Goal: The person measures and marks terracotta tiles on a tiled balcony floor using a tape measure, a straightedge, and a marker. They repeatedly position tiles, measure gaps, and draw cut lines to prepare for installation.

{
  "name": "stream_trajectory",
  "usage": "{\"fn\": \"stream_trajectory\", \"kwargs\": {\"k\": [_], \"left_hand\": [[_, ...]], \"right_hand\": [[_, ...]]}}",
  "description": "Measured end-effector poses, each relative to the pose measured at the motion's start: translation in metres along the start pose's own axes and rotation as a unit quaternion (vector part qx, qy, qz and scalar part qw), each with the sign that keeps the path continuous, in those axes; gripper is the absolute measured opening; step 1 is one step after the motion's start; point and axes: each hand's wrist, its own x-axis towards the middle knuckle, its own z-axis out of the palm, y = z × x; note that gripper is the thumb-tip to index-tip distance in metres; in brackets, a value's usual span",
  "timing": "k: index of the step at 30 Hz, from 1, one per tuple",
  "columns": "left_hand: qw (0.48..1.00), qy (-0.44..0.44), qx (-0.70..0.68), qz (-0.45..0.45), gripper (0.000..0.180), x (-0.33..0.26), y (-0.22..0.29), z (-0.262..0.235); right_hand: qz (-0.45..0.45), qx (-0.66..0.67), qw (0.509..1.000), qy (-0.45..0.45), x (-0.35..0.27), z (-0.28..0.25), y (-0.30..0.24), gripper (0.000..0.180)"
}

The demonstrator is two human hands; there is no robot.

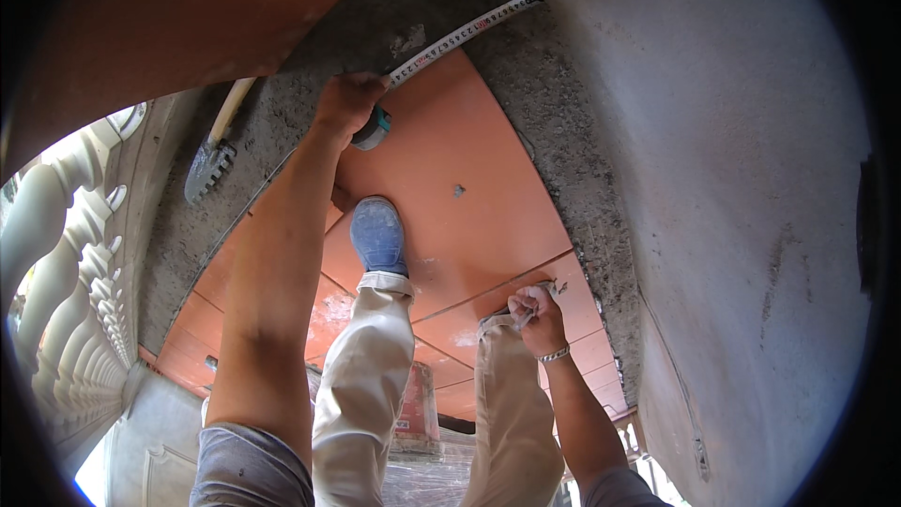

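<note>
A compact teal-and-black tape measure [373, 130] sits in the left hand [351, 101], its rounded case partly hidden. The narrow whitish blade [462, 36], printed in black and red, is drawn out, running forward and rightward from that hand. A large, flat, smooth terracotta-orange tile [479, 169] spreads between the left hand and the right hand [539, 321], its far corner near the blade.

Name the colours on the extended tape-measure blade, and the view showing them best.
The tape-measure blade is whitish with black and red markings, best seen in the head view.
</note>
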Motion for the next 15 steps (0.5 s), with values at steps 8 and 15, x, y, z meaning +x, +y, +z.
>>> {"fn": "stream_trajectory", "kwargs": {"k": [8,15], "left_hand": [[0.996,0.024,0.06,0.057,0.035,0.003,0.002,0.006],[0.994,0.022,0.093,0.045,0.038,0.007,0.018,0.014]], "right_hand": [[-0.018,-0.02,0.999,-0.017,-0.006,-0.004,-0.004,0.013],[0.009,0.035,0.999,-0.003,-0.003,-0.008,0.01,0.015]]}}
